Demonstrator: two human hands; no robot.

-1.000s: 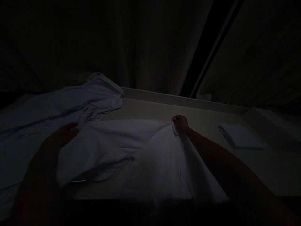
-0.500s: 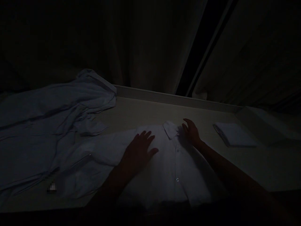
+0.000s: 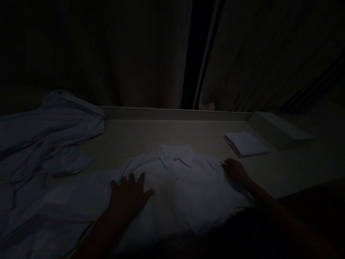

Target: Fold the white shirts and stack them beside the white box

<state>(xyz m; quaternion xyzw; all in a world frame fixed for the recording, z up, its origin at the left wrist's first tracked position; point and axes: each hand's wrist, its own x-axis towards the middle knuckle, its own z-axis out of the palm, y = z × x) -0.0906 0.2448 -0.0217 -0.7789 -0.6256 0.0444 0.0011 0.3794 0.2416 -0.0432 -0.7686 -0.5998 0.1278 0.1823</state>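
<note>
On tabletop (image 3: 151, 135) | white shirt (image 3: 201, 187) | collar (image 3: 184, 154) pointing away | body axis fore-aft

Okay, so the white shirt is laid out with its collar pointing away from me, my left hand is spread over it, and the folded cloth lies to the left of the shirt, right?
Not quite: the folded cloth lies to the right of the white shirt, as the head view shows. The rest is right.

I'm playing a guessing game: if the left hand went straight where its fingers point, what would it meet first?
Probably the shirt's shoulder, just ahead of the left hand; it's too dark to judge the hand's height.
</note>
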